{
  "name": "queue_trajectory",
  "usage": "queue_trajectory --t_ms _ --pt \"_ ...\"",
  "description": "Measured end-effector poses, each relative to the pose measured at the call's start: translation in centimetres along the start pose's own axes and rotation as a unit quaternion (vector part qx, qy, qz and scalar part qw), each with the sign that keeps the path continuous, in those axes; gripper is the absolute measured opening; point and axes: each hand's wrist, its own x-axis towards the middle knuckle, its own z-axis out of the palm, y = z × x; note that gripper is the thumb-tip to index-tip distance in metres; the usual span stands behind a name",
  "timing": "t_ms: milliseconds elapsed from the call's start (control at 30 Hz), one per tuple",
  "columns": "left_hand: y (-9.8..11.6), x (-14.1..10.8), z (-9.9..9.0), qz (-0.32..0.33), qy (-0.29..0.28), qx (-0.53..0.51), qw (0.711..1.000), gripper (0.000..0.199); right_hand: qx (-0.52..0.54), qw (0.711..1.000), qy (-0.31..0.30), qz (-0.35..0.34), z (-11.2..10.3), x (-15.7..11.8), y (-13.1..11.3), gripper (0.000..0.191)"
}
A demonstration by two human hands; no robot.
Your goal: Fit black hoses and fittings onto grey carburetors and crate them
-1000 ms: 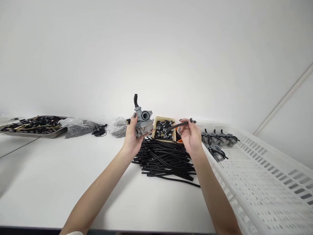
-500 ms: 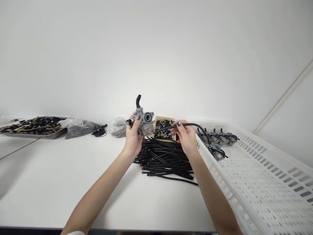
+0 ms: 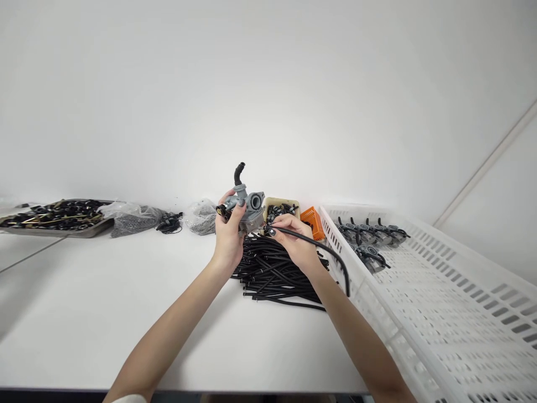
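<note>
My left hand (image 3: 229, 238) is wrapped round a grey metal carburetor (image 3: 248, 208) with a bent black rubber boot on top, held up above the table. Between the fingers of my right hand (image 3: 297, 242) is a black rubber hose (image 3: 325, 248), pinched near its end. That end is at the lower right side of the carburetor; whether it sits on a fitting there I cannot make out. The hose's free end curves down to the right. Below both hands lies a pile of black hoses (image 3: 272, 274) on the white table (image 3: 104, 313).
At right stands a white perforated crate (image 3: 419, 302) with several carburetors (image 3: 369, 238) at its far end. Behind the hoses are a cream bin (image 3: 282, 201) of small parts and an orange basket (image 3: 312, 223). Leftward lie plastic bags (image 3: 136, 219) and a metal tray (image 3: 90, 229) of black parts.
My right hand has moved left and slightly down, bringing its grip close to the hose's end beside the carburetor. The orange basket now shows. My left hand has barely moved.
</note>
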Motion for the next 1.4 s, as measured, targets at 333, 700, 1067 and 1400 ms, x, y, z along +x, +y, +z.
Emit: queue_trajectory --t_ms 333,700,1067,1400 --pt "-0.1 -0.7 0.3 0.044 -0.009 0.011 0.999 0.063 0.116 0.989 -0.071 0.056 0.0 0.0 -0.9 0.030" --pt "-0.3 -0.7 0.4 0.058 -0.006 0.018 0.998 0.062 0.150 0.985 -0.067 0.061 0.0 -0.2 -0.1 0.029" --pt "-0.9 -0.2 0.1 0.068 0.017 0.027 0.997 0.072 0.145 0.986 -0.059 0.058 0.4 -0.3 -0.2 0.027" --pt "-1.2 -0.4 0.0 0.102 0.030 0.060 0.993 0.072 0.145 0.986 -0.048 0.063 1.1 -0.3 0.5 0.035"
